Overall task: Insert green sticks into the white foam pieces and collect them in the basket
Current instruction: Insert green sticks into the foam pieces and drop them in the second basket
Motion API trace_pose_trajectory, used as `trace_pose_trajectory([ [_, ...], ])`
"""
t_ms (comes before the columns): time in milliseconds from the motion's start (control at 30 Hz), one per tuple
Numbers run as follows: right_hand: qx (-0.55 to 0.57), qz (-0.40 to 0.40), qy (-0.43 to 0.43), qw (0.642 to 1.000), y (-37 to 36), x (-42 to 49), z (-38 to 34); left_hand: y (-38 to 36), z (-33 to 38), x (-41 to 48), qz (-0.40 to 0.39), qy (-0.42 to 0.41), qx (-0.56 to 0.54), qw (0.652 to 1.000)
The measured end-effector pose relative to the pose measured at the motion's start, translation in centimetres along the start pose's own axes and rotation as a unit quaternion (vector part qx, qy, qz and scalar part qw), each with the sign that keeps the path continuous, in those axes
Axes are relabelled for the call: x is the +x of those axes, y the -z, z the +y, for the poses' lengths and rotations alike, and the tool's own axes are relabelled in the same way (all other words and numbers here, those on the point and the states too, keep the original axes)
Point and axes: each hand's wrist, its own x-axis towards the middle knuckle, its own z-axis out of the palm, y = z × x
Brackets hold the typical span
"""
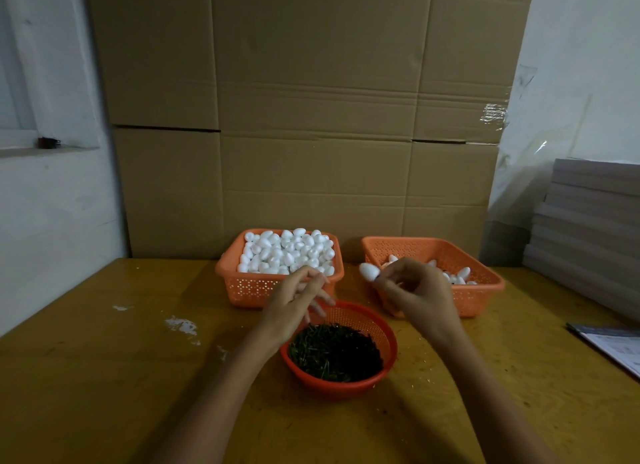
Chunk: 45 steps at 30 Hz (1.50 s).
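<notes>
My right hand (419, 290) pinches a white egg-shaped foam piece (369, 271) at its fingertips, held in the air beside the left rim of the right orange basket (485, 292). That basket holds several foam pieces. My left hand (294, 299) hovers between the full foam basket (242, 285) and the round red bowl (388, 328) of green sticks (334, 353). Its fingers are loosely bent and slightly blurred, and I cannot tell whether they hold a stick.
A wall of cardboard boxes (311, 117) stands behind the baskets. Stacked grey boards (588, 228) sit at the right, with a paper sheet (616, 349) near the table's right edge. White foam crumbs (181, 325) lie on the yellow wooden table (104, 377) at the left.
</notes>
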Motion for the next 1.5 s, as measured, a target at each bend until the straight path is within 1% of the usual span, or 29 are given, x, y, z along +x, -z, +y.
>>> trace_pose_trajectory([
  [67, 0.040, 0.088, -0.039, 0.995, 0.9, 0.6, 0.9, -0.2, 0.0, 0.0, -0.011, -0.008, 0.007, 1.000],
  [100, 0.032, 0.129, -0.055, 0.990, 1.0, 0.9, 1.5, -0.2, 0.1, -0.1, -0.015, -0.010, 0.009, 1.000],
  [133, 0.001, 0.154, -0.067, 0.986, 1.0, 1.2, 2.1, -0.2, 0.1, -0.1, -0.018, -0.010, 0.008, 1.000],
  [167, -0.049, 0.160, -0.073, 0.983, 1.0, 1.4, 2.8, -0.2, 0.1, -0.1, -0.018, -0.010, 0.008, 1.000],
  [233, -0.169, 0.138, -0.073, 0.973, 1.0, 1.4, 4.0, -0.2, 0.0, 0.0, -0.019, -0.011, 0.014, 1.000],
  [267, -0.212, 0.127, -0.069, 0.967, 0.9, 1.3, 4.3, -0.2, -0.1, 0.1, -0.020, -0.008, 0.018, 1.000],
  [333, -0.237, 0.103, -0.040, 0.965, 0.6, 0.8, 4.1, -0.1, -0.4, 0.1, -0.022, -0.009, 0.032, 0.999],
  [400, -0.225, 0.047, 0.030, 0.973, -0.1, 0.2, 2.8, -0.2, -0.7, 0.1, -0.021, -0.019, 0.052, 0.998],
  [433, -0.215, -0.005, 0.068, 0.974, -0.7, -0.1, 1.7, -0.2, -0.8, 0.1, -0.021, -0.019, 0.058, 0.998],
  [467, -0.203, -0.075, 0.100, 0.971, -1.4, -0.4, 0.6, -0.1, -0.9, 0.2, -0.019, -0.017, 0.057, 0.998],
  [500, -0.192, -0.158, 0.119, 0.961, -2.2, -0.8, -0.4, -0.1, -0.8, 0.2, -0.013, -0.015, 0.054, 0.998],
  [567, -0.203, -0.303, 0.122, 0.923, -3.7, -1.7, -1.9, 0.0, -0.7, 0.2, -0.003, -0.016, 0.056, 0.998],
  [633, -0.243, -0.387, 0.105, 0.884, -4.8, -2.6, -2.5, 0.0, -0.6, 0.3, -0.005, -0.024, 0.072, 0.997],
  [700, -0.266, -0.413, 0.093, 0.866, -5.3, -3.1, -2.7, 0.1, -0.7, 0.5, 0.011, -0.037, 0.129, 0.991],
  [733, -0.274, -0.420, 0.091, 0.860, -5.5, -3.1, -2.8, 0.2, -0.8, 0.7, 0.039, -0.058, 0.192, 0.979],
  [800, -0.288, -0.429, 0.094, 0.851, -5.5, -3.0, -2.8, 0.7, -0.7, 1.6, 0.097, -0.114, 0.340, 0.928],
  [833, -0.294, -0.430, 0.095, 0.848, -5.5, -2.9, -2.6, 0.9, -0.4, 2.1, 0.102, -0.118, 0.398, 0.904],
  [867, -0.299, -0.429, 0.095, 0.847, -5.5, -2.8, -2.6, 1.2, -0.1, 2.5, 0.085, -0.096, 0.444, 0.887],
  [933, -0.305, -0.429, 0.091, 0.845, -5.6, -2.9, -2.5, 1.6, 0.5, 3.3, 0.008, -0.019, 0.511, 0.859],
  [1000, -0.305, -0.432, 0.087, 0.844, -5.5, -3.0, -2.4, 1.6, 1.1, 4.2, -0.063, 0.043, 0.538, 0.839],
  [1067, -0.302, -0.431, 0.084, 0.846, -5.4, -3.0, -2.5, 1.3, 1.5, 5.1, -0.094, 0.081, 0.524, 0.843],
  [1167, -0.296, -0.435, 0.082, 0.846, -5.5, -3.1, -2.7, 0.8, 1.5, 5.9, -0.117, 0.095, 0.515, 0.844],
  [1233, -0.295, -0.432, 0.083, 0.848, -5.5, -3.1, -2.7, 0.4, 1.3, 6.2, -0.116, 0.093, 0.524, 0.838],
  [1300, -0.295, -0.431, 0.082, 0.849, -5.5, -3.1, -2.7, 0.2, 1.0, 6.3, -0.099, 0.091, 0.518, 0.845],
  [1400, -0.299, -0.432, 0.082, 0.847, -5.5, -3.2, -2.7, 0.2, 0.4, 6.4, -0.049, 0.087, 0.461, 0.882],
  [1500, -0.299, -0.429, 0.078, 0.849, -5.5, -3.1, -2.6, 0.4, -0.1, 6.3, 0.028, 0.063, 0.362, 0.930],
])
